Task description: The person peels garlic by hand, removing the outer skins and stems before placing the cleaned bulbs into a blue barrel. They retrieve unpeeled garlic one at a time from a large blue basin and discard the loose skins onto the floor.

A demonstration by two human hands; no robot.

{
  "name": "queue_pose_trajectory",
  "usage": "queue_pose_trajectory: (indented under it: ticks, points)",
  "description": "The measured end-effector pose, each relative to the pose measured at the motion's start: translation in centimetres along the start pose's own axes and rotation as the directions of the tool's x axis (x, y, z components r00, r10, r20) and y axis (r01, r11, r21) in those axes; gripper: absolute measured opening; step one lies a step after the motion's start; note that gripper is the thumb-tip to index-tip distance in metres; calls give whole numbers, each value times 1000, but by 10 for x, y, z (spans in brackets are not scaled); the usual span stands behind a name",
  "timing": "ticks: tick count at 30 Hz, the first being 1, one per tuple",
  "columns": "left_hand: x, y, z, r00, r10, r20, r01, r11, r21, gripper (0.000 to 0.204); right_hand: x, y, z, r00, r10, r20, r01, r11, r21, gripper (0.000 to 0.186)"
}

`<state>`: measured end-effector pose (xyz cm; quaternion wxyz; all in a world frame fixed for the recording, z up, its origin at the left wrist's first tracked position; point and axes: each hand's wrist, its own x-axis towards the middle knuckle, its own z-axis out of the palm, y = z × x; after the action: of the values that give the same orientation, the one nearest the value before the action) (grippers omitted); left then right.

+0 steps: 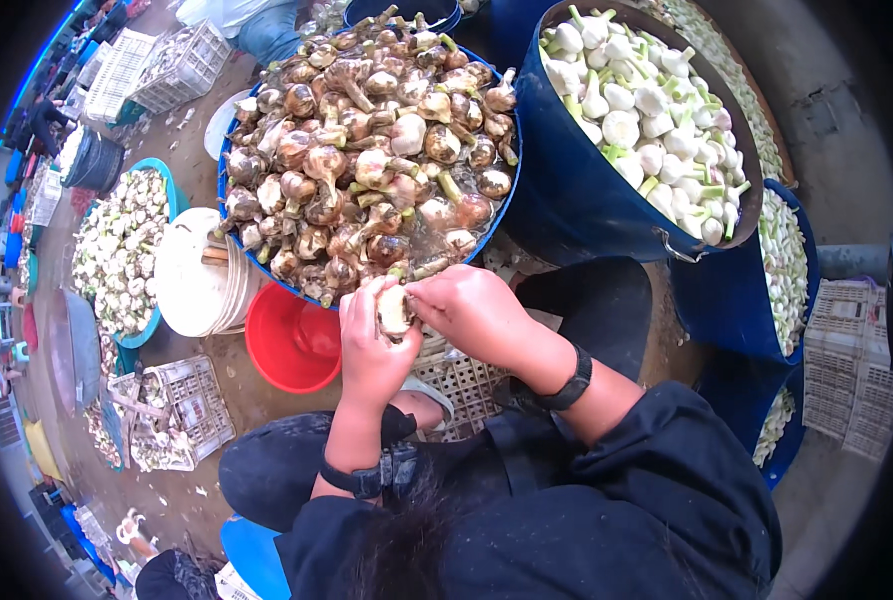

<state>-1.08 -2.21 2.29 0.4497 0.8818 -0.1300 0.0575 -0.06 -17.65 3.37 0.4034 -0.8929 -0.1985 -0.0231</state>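
My left hand (368,335) is closed around a garlic bulb (395,311), its pale cut face with brown edges turned up. My right hand (466,308) pinches at the right side of the same bulb; whether a small tool is between those fingers is hidden. Both hands are just in front of a big blue-rimmed tub (515,160) heaped with brown, unpeeled garlic (371,150), with some water showing at its right. To the far right stands a tilted blue barrel (566,190) full of white peeled garlic (656,110).
A red basin (276,350) and a white bucket (196,275) stand left of my hands. Beyond them is a teal tub of garlic (116,250). A plastic crate (201,400) holds peelings. Blue tubs (726,300) of garlic line the right. Another crate (466,385) lies by my foot.
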Motion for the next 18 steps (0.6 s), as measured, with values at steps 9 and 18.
queue_pose_trajectory:
  ticks: [9, 18]
  points:
    - [0, 0, 0, 993, 113, 22, -115, 979, 168, 42, -7, -6, 4, 995, 50, 81, -41, 993, -114, 13]
    - [-1, 3, 0, 983, -126, 134, 183, 742, -645, 53, -33, 85, 44, 819, 569, 69, -559, 768, 313, 12]
